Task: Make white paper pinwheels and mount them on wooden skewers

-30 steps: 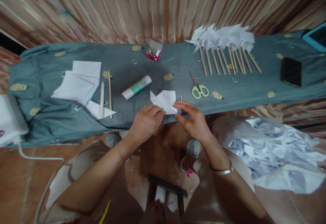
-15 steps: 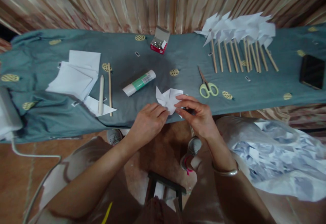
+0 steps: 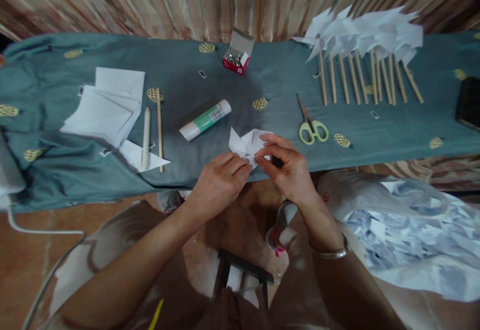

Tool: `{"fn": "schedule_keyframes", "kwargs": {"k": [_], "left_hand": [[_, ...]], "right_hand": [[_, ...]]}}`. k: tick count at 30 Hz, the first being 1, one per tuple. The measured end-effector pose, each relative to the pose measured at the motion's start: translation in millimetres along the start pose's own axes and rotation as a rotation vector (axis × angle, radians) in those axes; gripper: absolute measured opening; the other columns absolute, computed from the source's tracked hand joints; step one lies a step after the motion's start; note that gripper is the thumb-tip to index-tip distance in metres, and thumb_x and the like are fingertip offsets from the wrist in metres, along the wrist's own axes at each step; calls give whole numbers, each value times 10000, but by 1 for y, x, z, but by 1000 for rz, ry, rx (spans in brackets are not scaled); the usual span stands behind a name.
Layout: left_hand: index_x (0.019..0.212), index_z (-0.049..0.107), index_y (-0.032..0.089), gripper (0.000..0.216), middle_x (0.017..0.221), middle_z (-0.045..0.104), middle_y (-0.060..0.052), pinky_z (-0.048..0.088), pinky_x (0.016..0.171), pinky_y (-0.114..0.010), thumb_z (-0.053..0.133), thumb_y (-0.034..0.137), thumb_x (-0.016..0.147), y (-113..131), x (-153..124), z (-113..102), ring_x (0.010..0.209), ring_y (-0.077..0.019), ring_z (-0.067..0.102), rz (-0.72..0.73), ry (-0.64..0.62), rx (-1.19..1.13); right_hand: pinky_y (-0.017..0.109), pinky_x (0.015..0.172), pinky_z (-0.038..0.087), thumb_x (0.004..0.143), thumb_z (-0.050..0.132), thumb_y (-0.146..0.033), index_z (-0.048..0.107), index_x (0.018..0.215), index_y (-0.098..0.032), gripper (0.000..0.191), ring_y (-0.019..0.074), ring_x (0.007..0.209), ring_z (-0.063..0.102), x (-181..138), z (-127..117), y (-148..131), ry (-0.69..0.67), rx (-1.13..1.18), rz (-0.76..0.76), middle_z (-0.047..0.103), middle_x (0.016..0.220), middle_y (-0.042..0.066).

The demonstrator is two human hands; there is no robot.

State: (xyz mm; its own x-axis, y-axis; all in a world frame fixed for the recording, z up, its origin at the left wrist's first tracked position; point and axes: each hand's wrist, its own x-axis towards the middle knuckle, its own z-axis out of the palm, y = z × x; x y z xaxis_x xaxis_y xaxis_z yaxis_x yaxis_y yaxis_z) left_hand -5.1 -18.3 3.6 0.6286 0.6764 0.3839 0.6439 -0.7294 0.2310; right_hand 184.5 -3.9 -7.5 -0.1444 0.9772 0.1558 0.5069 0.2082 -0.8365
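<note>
A white paper pinwheel with folded blades lies at the near edge of the cloth-covered table, between both hands. My left hand presses and pinches its lower left part, fingers closed. From the right, my right hand grips the paper's lower right side, thumb and fingertips close together at the middle. Whether a small pin sits between those fingertips is too fine to see. Beyond the hands lies a glue stick with a green label. Green-handled scissors rest to the right of my right hand.
Finished pinwheels on wooden sticks lie in a row at the back right. An open red box holds metal pins. On the left are paper sheets, a white pointed stick and a wooden stick. A bag of paper scraps sits right.
My right hand's fingertips have moved slightly left and closer to the pinwheel's middle, near my left hand. The view has shifted a little; the other things lie as before.
</note>
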Motion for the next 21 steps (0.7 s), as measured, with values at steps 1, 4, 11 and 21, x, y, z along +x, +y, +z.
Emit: {"fn": "schedule_keyframes", "kwargs": {"k": [1,4,11,21], "left_hand": [[951,660,135,141,888,708,-61,533,761,-309,525,172,948,0,0,-1,823,-179,623,-4,3,-18],[930,660,148,161,866,701,-59,532,753,-307,517,216,958,-3,0,-8,815,-174,621,-39,8,-71],[1056,658,193,184,1040,683,-69,535,866,-358,511,231,953,-24,-3,-18,959,-191,627,-271,77,-166],[998,711,196,179,1082,659,-64,504,950,-378,555,249,929,-38,3,-1,1036,-195,609,-375,18,-350]], "right_hand": [[451,1024,471,825,650,-194,713,816,-234,75,229,1099,627,0,0,0,-1,0,-3,655,1227,72],[457,1019,475,822,650,-197,712,809,-234,73,228,1077,635,1,-1,-1,-4,4,-5,660,1220,69],[465,1012,488,814,657,-225,713,805,-246,60,229,1076,637,-3,-6,-1,-20,29,7,661,1229,49],[480,1039,465,821,643,-195,717,829,-240,87,243,1141,609,-4,-8,3,-52,5,-7,654,1243,61]]}}
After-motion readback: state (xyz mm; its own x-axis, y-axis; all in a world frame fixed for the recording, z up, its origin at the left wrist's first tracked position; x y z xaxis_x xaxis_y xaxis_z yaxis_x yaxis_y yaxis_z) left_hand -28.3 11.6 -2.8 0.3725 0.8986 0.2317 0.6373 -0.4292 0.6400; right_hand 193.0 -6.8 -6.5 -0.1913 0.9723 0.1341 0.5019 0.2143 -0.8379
